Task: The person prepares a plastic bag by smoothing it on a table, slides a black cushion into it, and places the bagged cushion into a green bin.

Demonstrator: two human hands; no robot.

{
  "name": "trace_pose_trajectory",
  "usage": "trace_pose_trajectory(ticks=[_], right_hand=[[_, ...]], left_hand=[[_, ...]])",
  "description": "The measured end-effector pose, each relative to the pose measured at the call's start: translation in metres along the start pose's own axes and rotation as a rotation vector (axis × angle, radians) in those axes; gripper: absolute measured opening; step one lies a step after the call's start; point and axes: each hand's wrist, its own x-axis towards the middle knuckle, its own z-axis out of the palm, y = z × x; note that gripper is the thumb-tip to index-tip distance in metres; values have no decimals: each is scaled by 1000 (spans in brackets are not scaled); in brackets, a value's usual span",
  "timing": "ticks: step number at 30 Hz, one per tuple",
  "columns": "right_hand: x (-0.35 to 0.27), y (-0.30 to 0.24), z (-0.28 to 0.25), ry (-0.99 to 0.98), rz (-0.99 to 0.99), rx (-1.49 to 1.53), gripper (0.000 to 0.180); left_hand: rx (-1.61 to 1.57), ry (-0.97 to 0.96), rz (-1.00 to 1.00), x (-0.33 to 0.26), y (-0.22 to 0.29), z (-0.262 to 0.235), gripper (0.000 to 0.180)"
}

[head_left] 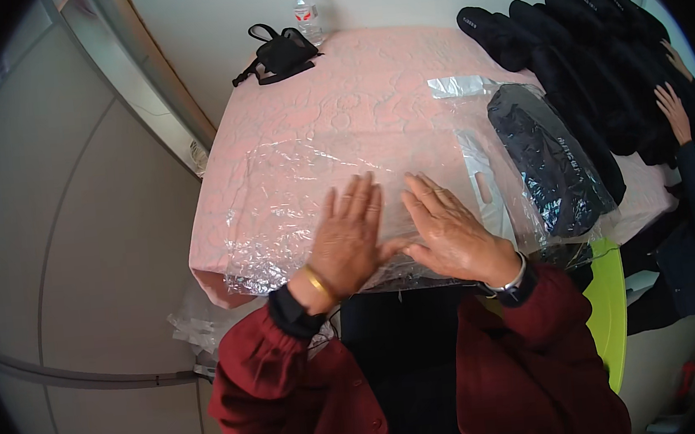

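Clear bag spread on the bench, beneath both palms. The left hand and right hand are open, fingers extended, thumbs nearly meeting, grasping nothing; whether they press the bag or hover cannot be told. The flat, palm-down pose would suit a sheet that creases easily. The bag lies crosswise, probably for equal reach, a slotted white strip at its right end. A film-wrapped grey bundle and matt black bundles sit rightward, perhaps to free working room. The bag is glossy and crinkled; the pink cloth bears a looping pattern.
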Motion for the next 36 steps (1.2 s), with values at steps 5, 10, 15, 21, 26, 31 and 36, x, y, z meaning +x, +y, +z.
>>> trace_pose_trajectory(ticks=[5,10,15,21,26,31,36], right_hand=[[13,33,41,-185,116,-68,85],[-22,71,47,-200,125,-76,98],[-30,81,42,-141,137,-37,96],[-36,88,42,-30,105,-25,95],[-62,70,45,3,111,-84,94],[-56,52,50,100,125,-95,92],[-31,42,32,-55,167,-107,93]], left_hand=[[-120,-306,-101,18,-19,42,94],[-69,-220,-129,-33,-83,49,96],[30,-226,-407,-69,-145,30,98],[90,-181,-539,-92,-183,30,97],[86,-246,-561,-101,-169,7,91],[324,-393,-637,-69,-151,-21,84],[217,-312,-144,-10,-70,-9,88]])
